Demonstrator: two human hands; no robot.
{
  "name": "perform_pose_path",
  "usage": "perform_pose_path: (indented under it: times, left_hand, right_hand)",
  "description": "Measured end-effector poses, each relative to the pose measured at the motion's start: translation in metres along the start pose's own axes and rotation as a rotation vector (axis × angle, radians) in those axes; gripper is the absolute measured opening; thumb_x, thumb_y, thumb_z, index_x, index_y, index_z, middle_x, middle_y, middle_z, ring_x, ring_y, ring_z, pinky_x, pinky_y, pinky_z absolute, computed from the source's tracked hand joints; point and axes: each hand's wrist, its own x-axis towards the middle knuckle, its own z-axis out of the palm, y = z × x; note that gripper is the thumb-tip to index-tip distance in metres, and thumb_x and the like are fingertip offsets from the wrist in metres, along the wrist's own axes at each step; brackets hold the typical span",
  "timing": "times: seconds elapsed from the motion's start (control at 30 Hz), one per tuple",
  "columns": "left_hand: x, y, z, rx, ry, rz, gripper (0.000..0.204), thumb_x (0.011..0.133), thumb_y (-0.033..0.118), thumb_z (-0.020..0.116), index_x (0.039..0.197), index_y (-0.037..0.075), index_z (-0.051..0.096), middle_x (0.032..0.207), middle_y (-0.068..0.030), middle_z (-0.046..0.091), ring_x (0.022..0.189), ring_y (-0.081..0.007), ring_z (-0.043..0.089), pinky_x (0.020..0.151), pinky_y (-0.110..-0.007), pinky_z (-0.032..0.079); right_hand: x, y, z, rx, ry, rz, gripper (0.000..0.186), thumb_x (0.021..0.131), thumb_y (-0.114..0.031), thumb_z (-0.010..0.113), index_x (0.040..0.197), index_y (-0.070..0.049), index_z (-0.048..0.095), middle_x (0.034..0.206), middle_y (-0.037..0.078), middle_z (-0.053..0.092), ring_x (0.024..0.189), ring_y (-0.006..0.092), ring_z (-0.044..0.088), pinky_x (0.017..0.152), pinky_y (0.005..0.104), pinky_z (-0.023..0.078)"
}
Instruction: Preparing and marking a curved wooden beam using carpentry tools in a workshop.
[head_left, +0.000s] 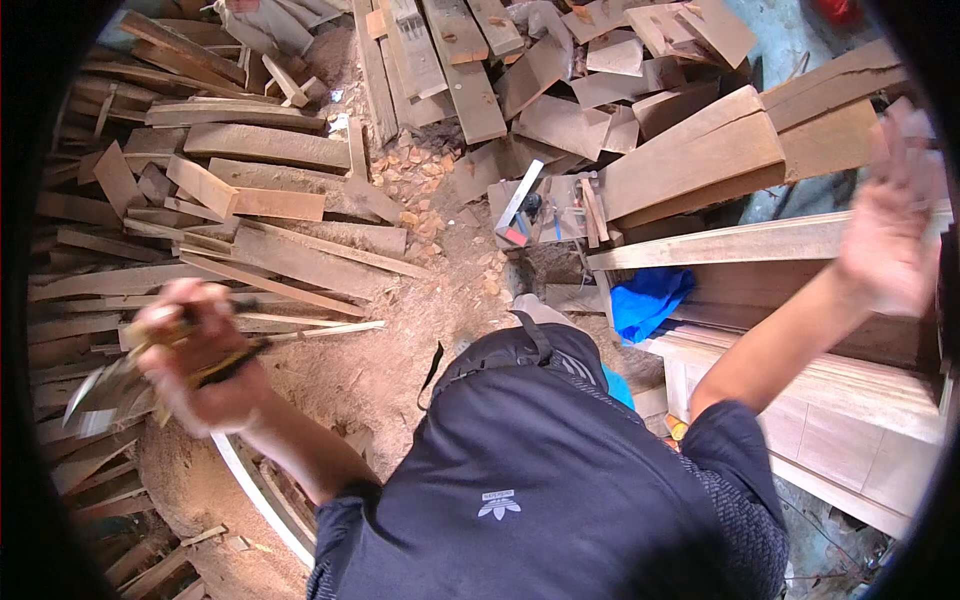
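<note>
My left hand [205, 360], raised at the left, is closed around a motion-blurred tool [110, 390]. A shiny metal part and black and yellow parts show on it; its exact kind I cannot make out. Out at the far right, my right hand [890, 225] is blurred too, with fingers stretched apart and nothing visible in it. It is over or beside the end of a long pale wooden rail [740, 240]; whether it touches the wood I cannot tell.
Wooden offcuts [270, 150] are piled along the left, and more boards [460, 80] lie at the back. Ahead, a small work surface [560, 215] holds a try square [520, 195]. A blue cloth [650, 300] hangs by a wooden cabinet [830, 430] at right. Wood chips cover the floor [400, 320].
</note>
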Motion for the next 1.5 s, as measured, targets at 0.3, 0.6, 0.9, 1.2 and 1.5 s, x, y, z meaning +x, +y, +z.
perform_pose_path:
  times: [0.3,0.6,0.9,1.2,1.5]
  left_hand:
    - [-0.179,-0.181,-0.041,0.142,0.275,-1.433,0.029,0.101,0.038,0.063,0.097,0.009,0.062,0.088,-0.005,0.068,0.074,-0.0136,0.061,0.07,-0.028,0.049]
    - [-0.2,-0.271,0.053,-0.33,0.563,-1.616,0.062,0.085,-0.001,0.051,0.146,0.003,0.044,0.146,-0.0172,0.055,0.121,-0.0262,0.062,0.107,-0.044,0.05]
    - [-0.201,-0.282,0.078,-0.169,0.402,-1.644,0.074,0.075,-0.009,0.043,0.148,-0.001,0.043,0.148,-0.0176,0.055,0.131,-0.0274,0.059,0.105,-0.038,0.051]
    - [-0.263,-0.352,0.022,0.208,0.2,-1.687,0.037,0.085,0.015,0.054,0.118,0.001,0.061,0.083,-0.0048,0.061,0.072,-0.0176,0.061,0.066,-0.032,0.051]
    - [-0.353,-0.452,0.035,0.325,0.129,-1.886,0.031,0.093,0.034,0.07,0.079,0.008,0.06,0.065,-0.0025,0.057,0.055,-0.0143,0.056,0.054,-0.032,0.047]
  right_hand:
    - [-0.543,0.231,-0.172,0.083,1.967,1.393,0.06,0.095,-0.057,0.051,0.135,-0.013,0.056,0.143,0.012,0.054,0.115,0.0334,0.06,0.091,0.0556,0.051]
    - [-0.506,0.307,-0.161,-0.717,0.495,1.616,0.025,0.101,-0.026,0.064,0.115,-0.006,0.073,0.086,0.006,0.071,0.071,0.0167,0.066,0.068,0.0385,0.055]
    - [-0.397,0.335,-0.146,-1.155,0.332,1.383,0.056,0.099,-0.054,0.062,0.079,-0.004,0.076,0.058,0.005,0.059,0.059,0.0116,0.055,0.058,0.0345,0.043]
    - [-0.443,0.48,-0.149,-1.119,0.057,1.465,0.036,0.09,-0.04,0.076,0.09,-0.004,0.074,0.072,0.013,0.072,0.071,0.0251,0.072,0.069,0.0381,0.054]
    - [-0.509,0.633,-0.187,-1.028,-0.133,1.385,0.025,0.088,-0.018,0.074,0.109,-0.005,0.074,0.085,0.015,0.075,0.081,0.0284,0.074,0.076,0.0406,0.057]
